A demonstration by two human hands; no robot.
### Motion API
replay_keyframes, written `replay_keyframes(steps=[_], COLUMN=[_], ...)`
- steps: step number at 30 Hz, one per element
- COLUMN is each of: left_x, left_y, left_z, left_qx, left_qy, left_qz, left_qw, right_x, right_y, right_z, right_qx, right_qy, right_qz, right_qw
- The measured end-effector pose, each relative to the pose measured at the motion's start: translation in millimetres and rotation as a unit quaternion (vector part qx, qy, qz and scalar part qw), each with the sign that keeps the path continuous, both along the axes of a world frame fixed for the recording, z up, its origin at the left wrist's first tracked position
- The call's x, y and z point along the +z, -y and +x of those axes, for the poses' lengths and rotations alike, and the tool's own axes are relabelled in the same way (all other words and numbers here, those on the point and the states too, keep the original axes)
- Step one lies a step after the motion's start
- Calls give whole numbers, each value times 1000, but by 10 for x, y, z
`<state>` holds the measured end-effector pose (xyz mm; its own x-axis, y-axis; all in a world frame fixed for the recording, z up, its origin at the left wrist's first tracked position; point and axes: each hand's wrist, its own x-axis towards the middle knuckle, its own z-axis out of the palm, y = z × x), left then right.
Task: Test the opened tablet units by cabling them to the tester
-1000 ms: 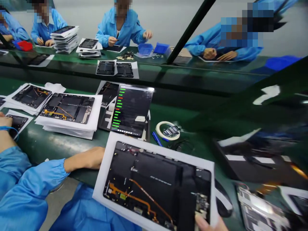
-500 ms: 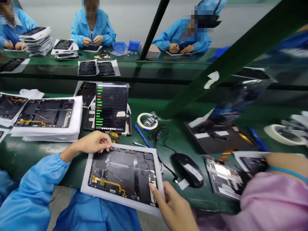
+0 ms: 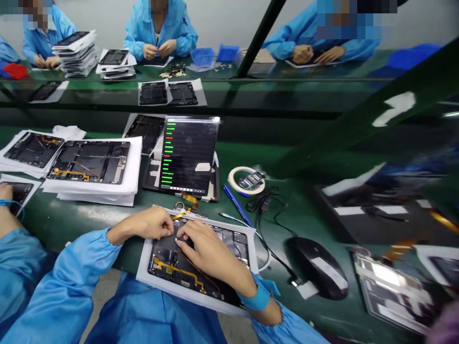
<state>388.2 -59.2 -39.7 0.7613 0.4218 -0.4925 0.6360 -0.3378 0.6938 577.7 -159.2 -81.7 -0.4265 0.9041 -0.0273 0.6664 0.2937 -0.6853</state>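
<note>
The left hand has its back up, fingers curled inward. The right hand slants leftward, palm down, thumb and forefinger bent. Both hands sit close, fingertips near each other, wrists well apart.

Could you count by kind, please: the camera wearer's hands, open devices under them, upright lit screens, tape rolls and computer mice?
Wearer's left hand and right hand: 2
Open device under them: 1
Upright lit screen: 1
Tape roll: 1
Computer mouse: 1
Total: 6
</note>
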Motion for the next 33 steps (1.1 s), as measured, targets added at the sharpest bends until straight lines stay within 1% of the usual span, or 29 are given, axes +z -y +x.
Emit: replay_keyframes(steps=[2,6,10,14,20,26,33], left_x=[-3,-32,-74,-84,-108,-170,-115], left_y=[26,99,138,146,167,185,174], left_z=[7,18,10,14,2,-23,-1], left_qx=[15,55,93,113,87,90,89], left_qy=[0,-19,-17,-22,-16,-5,-25], left_qz=[-10,-60,-76,-87,-77,-79,-80], left_qw=[1000,997,993,990,993,993,992], right_x=[-33,-54,-59,-53,-24,-32,-26], right_y=[-10,13,25,22,15,21,5], right_z=[2,20,15,17,20,29,27], right_qx=[-7,-5,-24,-29,-8,-29,-12], right_qy=[-17,-38,-63,-64,-59,-66,-59], right_qz=[-13,-22,-23,-23,-32,-27,-21], right_qw=[1000,999,997,997,998,997,998])
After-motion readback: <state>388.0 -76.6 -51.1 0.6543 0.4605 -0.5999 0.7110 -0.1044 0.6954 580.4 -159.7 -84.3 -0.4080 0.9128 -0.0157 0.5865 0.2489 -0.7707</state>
